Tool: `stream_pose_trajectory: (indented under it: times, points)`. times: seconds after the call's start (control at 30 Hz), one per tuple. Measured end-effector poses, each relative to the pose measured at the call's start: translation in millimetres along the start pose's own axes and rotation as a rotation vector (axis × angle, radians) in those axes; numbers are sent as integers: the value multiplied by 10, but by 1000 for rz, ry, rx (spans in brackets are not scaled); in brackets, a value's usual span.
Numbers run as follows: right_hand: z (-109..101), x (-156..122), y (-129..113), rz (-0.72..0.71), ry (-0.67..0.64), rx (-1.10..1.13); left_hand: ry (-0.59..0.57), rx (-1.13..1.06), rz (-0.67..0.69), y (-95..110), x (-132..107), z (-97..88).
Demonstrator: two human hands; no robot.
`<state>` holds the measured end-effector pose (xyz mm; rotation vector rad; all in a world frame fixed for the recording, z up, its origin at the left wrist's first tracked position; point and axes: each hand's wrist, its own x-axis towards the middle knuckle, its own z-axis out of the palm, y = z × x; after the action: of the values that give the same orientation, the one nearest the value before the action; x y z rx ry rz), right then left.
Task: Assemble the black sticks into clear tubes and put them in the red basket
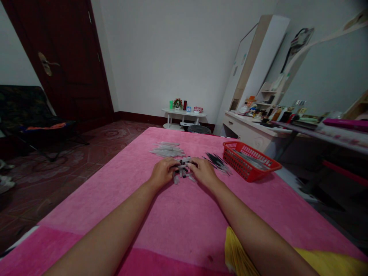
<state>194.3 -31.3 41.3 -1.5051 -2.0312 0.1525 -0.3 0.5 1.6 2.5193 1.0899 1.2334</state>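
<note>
Item 1, landmark: heap of small grey and black pen parts (183, 170), lying on the pink cloth (178, 214) that covers the counter.

Item 2: left hand (162, 172), I log it against the heap's left edge, fingers curled down onto the pieces; whether any piece is actually pinched I cannot tell, the view being small and dim.

Item 3: right hand (202, 171), against the heap's right edge, fingers likewise bent over the parts, grip unclear.

Item 4: row of clear tubes (167, 150), just beyond and left of the heap.

Item 5: bundle of thin dark rods (217, 162), right of the heap.

Item 6: red basket (250, 160), further right of the heap, holding what look like finished pens.
</note>
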Motion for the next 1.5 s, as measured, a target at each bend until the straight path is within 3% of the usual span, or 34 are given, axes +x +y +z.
stream_pose_trajectory:
  times: [0.4, 0.53, 0.67, 0.8, 0.93, 1.17, 1.3, 1.5]
  points:
    - [11, 9, 6, 38, -50, 45, -34, 45, 11, 60, -4, -31]
    - [4, 41, 57, 79, -33, 68, 143, 22, -41, 32, 4, -57]
    - [-32, 33, 63, 108, -97, -40, 456, -209, -226, -5, 43, -94]
    - [-57, -17, -11, 16, -207, -165, 610, -587, -421, 7, 90, -120]
    - [-91, -36, -86, 24, -237, -267, 675, -922, -547, 8, 114, -110]
    - [-147, -56, -121, 69, -352, -354, 630, -1181, -653, -6, 103, -101]
    - [-130, 6, -45, 71, -207, -71, 570, -1239, -670, 9, 101, -97]
    - [-105, 108, -19, 272, 105, 871, 476, -1333, -731, 88, 112, -82]
